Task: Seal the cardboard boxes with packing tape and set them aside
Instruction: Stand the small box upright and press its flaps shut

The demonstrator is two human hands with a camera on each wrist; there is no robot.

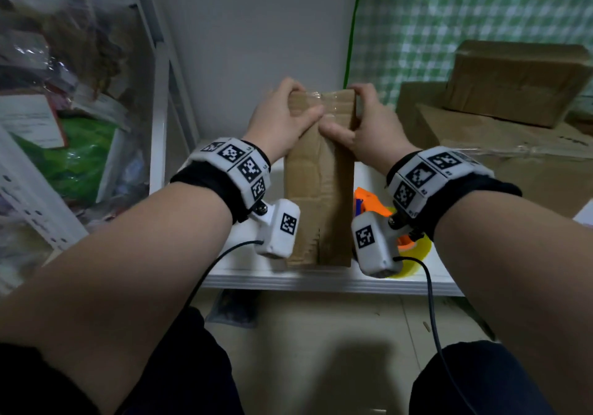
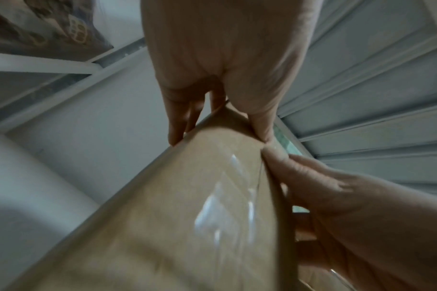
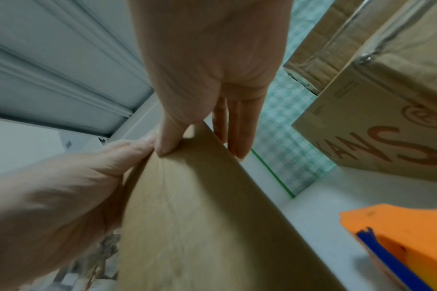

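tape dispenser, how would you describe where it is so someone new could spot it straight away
Start at the white shelf in front of the person, where both hands hold a tall cardboard box standing on end. Just right of that box, under the right wrist, lies the tape dispenser. It is the only bright orange thing there, with a blue part and a yellowish tape roll, unlike the brown boxes around it.

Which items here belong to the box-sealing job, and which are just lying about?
Job: narrow cardboard box, gripped at its far end by left hand and right hand; clear tape on it; orange tape dispenser; stacked boxes.

Lying about: bagged clutter on shelving; checked curtain.
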